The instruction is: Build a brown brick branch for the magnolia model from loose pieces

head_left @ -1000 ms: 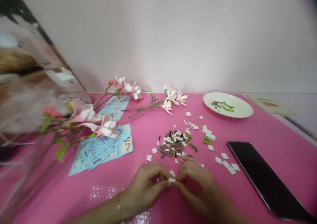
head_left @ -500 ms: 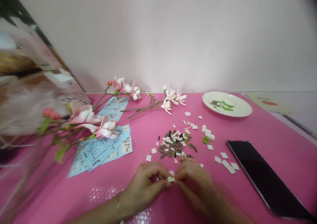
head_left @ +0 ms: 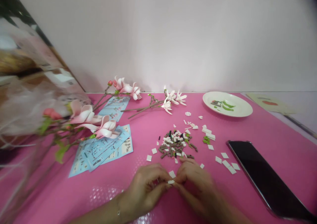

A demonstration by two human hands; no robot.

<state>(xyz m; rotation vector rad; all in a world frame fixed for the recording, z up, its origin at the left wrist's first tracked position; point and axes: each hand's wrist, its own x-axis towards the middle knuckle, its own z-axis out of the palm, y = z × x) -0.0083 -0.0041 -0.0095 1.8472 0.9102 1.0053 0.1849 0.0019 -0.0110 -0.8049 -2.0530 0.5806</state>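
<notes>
My left hand [head_left: 146, 187] and my right hand [head_left: 198, 184] meet low in the middle of the pink table mat [head_left: 272, 131]. Both pinch a small white brick piece [head_left: 170, 181] between their fingertips. Just beyond them lies a pile of small brown, white and green pieces [head_left: 175, 144]. Loose white tiles [head_left: 226, 161] lie to the right of my right hand.
A black phone [head_left: 262, 177] lies at the right. A white plate [head_left: 244, 110] with green bits stands at the back right. Blue instruction sheets [head_left: 106, 144] and pink built flower stems [head_left: 94, 118] are at the left; white flower stems [head_left: 170, 101] lie at the back.
My hands have stayed together on the small white piece, shifting only slightly. Nothing else has moved.
</notes>
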